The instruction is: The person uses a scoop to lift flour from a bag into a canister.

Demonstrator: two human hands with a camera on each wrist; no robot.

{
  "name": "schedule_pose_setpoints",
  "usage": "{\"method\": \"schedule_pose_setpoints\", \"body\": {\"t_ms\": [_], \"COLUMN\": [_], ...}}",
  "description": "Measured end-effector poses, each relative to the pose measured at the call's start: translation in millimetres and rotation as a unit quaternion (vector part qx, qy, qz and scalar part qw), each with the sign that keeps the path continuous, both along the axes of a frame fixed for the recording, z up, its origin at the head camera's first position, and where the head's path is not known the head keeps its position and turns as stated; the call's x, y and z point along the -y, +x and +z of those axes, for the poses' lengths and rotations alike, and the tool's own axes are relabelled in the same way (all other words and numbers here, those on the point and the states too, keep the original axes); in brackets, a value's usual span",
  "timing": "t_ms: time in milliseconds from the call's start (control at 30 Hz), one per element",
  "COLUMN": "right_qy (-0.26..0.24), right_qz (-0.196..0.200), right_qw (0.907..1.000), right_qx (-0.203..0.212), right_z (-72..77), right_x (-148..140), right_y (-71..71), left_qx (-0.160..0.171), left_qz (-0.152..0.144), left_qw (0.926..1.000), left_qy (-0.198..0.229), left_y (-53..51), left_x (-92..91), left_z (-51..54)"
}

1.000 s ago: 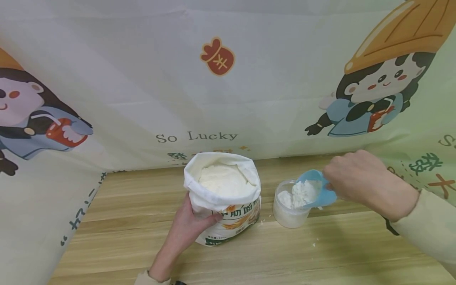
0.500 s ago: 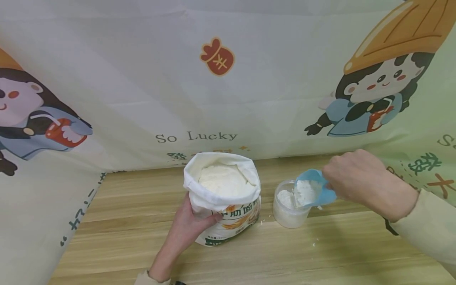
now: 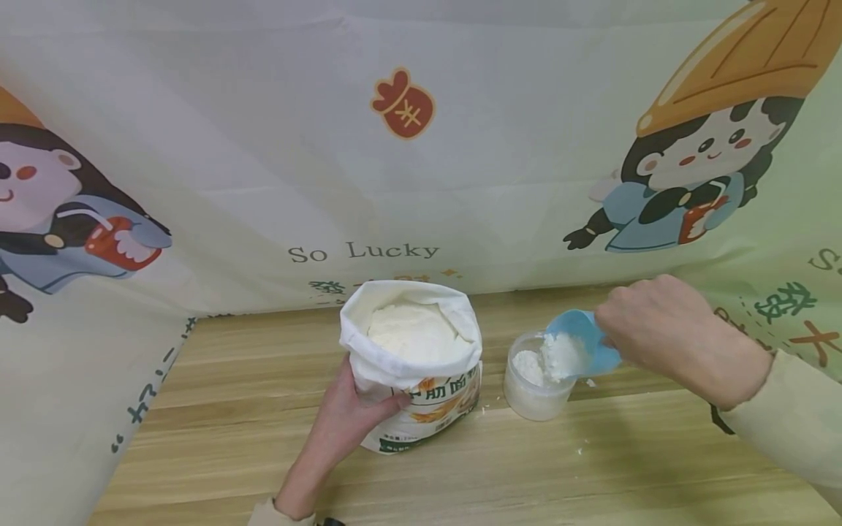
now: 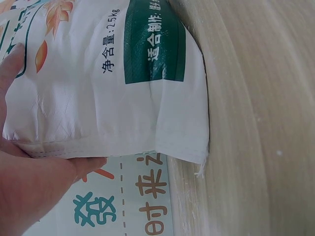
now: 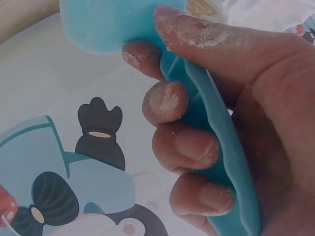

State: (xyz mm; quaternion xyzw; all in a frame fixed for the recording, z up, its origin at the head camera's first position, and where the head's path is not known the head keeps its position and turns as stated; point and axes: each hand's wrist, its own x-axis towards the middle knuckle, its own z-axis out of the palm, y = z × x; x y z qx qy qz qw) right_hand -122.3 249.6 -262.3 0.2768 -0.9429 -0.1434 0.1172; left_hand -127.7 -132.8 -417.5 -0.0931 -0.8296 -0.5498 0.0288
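Note:
My left hand (image 3: 355,409) grips the left side of an open white flour bag (image 3: 434,409), thumb on its printed front. The bag stands upright, its top rolled down, with pale flour (image 3: 414,332) high inside. In the left wrist view, the bag's lower edge (image 4: 182,142) meets the tabletop. My right hand (image 3: 671,332) holds a light-blue scoop (image 3: 601,358) with white flour (image 3: 564,356) at its mouth. The scoop tips over the right rim of a clear plastic tub (image 3: 536,402), partly filled with flour. In the right wrist view, fingers and thumb wrap the scoop's handle (image 5: 221,132); flour dusts the fingertips.
The wood-grain table (image 3: 230,409) carries small flour specks near the tub. A pale cloth (image 3: 263,146) with cartoon figures and lettering stands behind and along both sides.
The scoop has rocked slightly over the tub, and the flour in it has shifted toward its mouth since half a second ago. My left hand and the bag stay in place.

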Motion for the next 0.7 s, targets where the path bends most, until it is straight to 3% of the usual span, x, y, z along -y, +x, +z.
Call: {"method": "schedule_pose_setpoints", "body": {"t_ms": [400,700], "right_qy": [0.003,-0.013], "right_qz": [0.017,-0.002], "right_qw": [0.9997,0.9999], "right_qx": [-0.019,0.005], "right_z": [-0.8,-4.0], "right_x": [-2.3,-14.7], "right_y": [0.1,1.5], "left_qx": [0.007,0.009], "left_qz": [0.008,0.006], "left_qw": [0.9999,0.9999], "left_qy": [-0.005,0.0], "left_y": [0.4,0.4], "left_x": [-0.4,-0.2], "left_z": [-0.1,-0.1]}}
